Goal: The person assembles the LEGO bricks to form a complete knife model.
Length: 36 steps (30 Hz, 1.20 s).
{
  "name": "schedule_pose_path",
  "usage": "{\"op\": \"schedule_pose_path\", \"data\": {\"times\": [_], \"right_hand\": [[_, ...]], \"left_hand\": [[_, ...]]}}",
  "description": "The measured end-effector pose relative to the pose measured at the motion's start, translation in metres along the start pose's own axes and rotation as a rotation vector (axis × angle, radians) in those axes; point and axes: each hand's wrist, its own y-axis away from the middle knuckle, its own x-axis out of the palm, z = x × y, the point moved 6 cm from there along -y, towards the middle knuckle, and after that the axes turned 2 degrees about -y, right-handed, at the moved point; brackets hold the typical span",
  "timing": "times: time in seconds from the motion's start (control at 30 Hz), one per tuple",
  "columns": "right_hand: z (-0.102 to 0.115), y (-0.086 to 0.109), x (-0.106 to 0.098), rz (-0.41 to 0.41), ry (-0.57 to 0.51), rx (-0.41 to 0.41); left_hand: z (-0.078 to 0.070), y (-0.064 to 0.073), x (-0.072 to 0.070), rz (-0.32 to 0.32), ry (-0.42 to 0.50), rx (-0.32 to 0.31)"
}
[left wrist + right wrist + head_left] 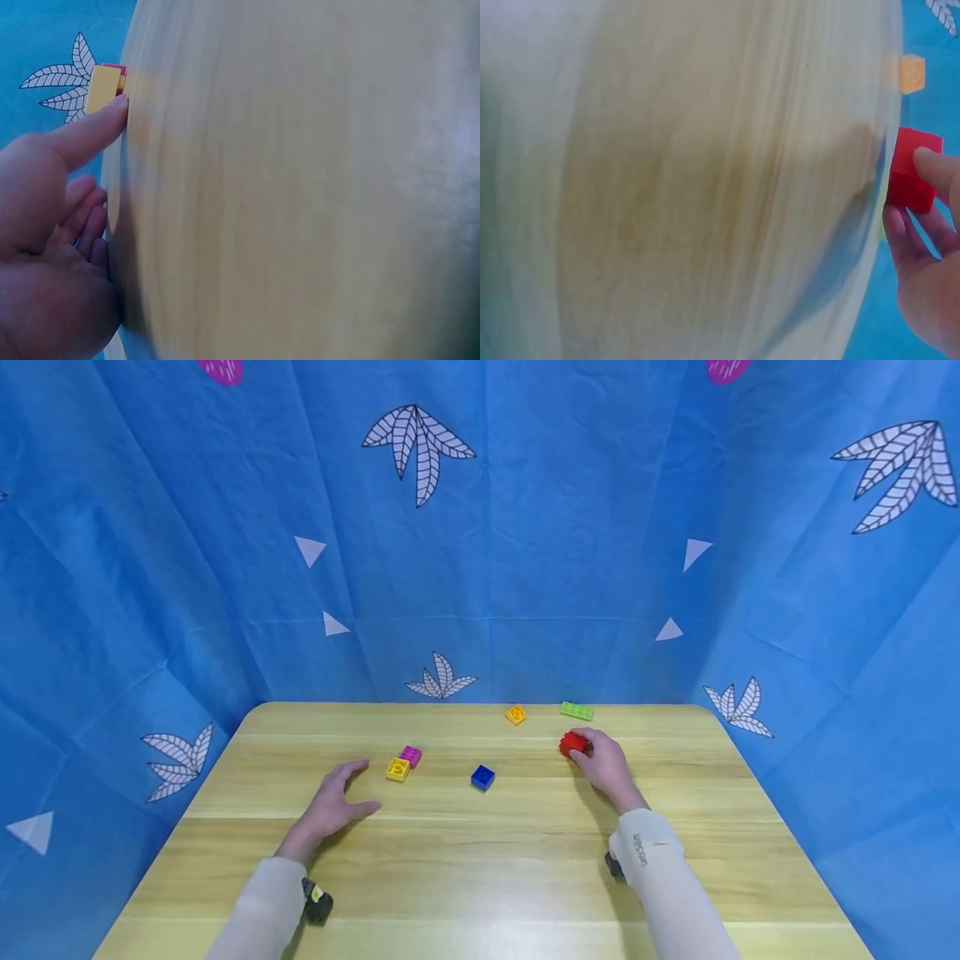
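Observation:
On the right side of the table, my right hand [606,767] pinches a red toy brick [573,744] between thumb and fingers. The right wrist view shows the thumb on one face of that red brick [915,169], the other fingers below it. To the left, my left hand [337,802] is spread over the table with nothing in its grasp. Just beyond its fingers lie a yellow brick [397,770] and a pink brick [410,756], side by side and touching. A blue brick [483,777] lies between the two hands.
Near the table's back edge lie an orange-yellow brick [516,715] and a long light green brick [577,711]. A blue patterned curtain [487,543] hangs behind and at both sides of the wooden table [465,860].

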Motion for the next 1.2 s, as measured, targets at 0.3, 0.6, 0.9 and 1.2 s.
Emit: {"op": "schedule_pose_path", "data": {"times": [0.3,0.6,0.9,1.2], "right_hand": [[0.025,0.007,0.002,0.021,-0.109,-0.034],[0.048,0.025,0.011,0.056,-0.198,-0.051],[0.065,0.052,0.021,0.085,-0.293,-0.083],[0.08,0.074,0.027,0.133,-0.388,-0.124]], "left_hand": [[-0.002,0.0,0.0,0.022,-0.002,-0.011],[-0.002,0.001,0.0,0.027,-0.012,-0.018],[0.0,0.001,0.002,0.029,-0.021,-0.015],[0.001,0.001,0.001,0.025,-0.03,-0.002]]}}
